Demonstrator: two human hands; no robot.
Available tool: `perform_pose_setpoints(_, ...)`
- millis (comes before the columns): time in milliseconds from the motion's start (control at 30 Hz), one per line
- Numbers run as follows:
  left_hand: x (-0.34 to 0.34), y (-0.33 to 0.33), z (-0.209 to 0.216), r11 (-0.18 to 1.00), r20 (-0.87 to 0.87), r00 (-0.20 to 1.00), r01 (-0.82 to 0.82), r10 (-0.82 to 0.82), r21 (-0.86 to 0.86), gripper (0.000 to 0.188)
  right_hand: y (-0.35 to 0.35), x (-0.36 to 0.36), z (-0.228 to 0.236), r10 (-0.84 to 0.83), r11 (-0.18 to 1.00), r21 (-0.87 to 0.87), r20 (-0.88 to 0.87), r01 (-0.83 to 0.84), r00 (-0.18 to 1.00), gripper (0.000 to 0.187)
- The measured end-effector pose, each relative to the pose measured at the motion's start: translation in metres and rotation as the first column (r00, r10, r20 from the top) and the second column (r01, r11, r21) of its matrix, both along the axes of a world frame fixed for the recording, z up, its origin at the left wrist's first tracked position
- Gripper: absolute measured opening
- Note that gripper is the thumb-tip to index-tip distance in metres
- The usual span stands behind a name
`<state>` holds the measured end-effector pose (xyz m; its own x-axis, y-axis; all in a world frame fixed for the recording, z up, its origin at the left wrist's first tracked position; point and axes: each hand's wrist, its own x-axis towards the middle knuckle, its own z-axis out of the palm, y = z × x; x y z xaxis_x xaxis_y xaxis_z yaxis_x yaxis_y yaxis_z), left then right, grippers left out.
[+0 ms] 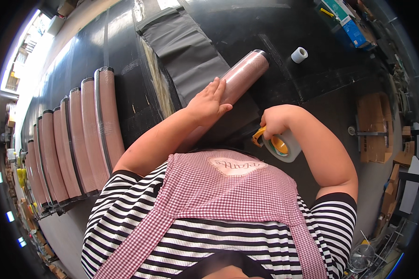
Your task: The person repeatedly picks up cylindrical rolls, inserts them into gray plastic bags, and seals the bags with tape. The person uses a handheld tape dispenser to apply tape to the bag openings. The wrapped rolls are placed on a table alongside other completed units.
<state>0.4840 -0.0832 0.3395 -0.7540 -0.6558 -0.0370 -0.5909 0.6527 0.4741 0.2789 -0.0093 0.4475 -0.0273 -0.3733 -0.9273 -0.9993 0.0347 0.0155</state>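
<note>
A pinkish-brown roll (247, 73) in clear wrap lies slantwise on the black table, its dark-edged far end pointing up and right. Flat across its middle rests my left hand (209, 102), fingers stretched out. To the right, just beyond the table's near edge, my right hand (275, 122) is closed round a yellow tape dispenser (258, 136) that carries a wide roll of clear tape (291, 148). Part of the pink roll's near end is hidden by my left forearm and apron. A strip of dark grey sheet (184, 49) runs beneath or behind the pink roll; which, I cannot tell.
Several similar wrapped pink rolls (88, 135) lie side by side at the left. A small white roll (299, 55) stands farther right on the black table (246, 28). Blue and green boxes (351, 28) sit at the far right corner; cardboard boxes (373, 128) are on the floor.
</note>
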Motion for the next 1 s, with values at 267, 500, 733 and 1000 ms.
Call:
perform_pose_setpoints(267, -0.025, 0.003, -0.003, 0.976, 0.083, 0.973, -0.212, 0.216, -0.054, 0.093, 0.076, -0.116, -0.035, -0.385, 0.385, 0.231, 0.920, 0.893, -0.072, 0.073)
perform_pose_setpoints(500, -0.026, 0.003, 0.021, 0.973, 0.234, 0.949, -0.225, 0.209, 0.043, 0.114, 0.055, -0.203, -0.114, 0.029, -0.460, 0.403, 0.897, 0.791, -0.441, 0.047)
perform_pose_setpoints(733, -0.028, 0.001, 0.035, 0.939, 0.304, 0.919, -0.308, 0.252, 0.152, 0.114, -0.019, -0.316, -0.146, -0.234, -0.618, 0.000, 0.955, 0.786, -0.184, 0.042)
perform_pose_setpoints(1000, -0.013, -0.015, 0.081, 0.815, 0.111, 0.899, -0.431, 0.423, 0.387, 0.108, -0.047, -0.377, -0.187, -0.488, -0.424, -0.309, 0.870, 0.851, 0.073, 0.049)
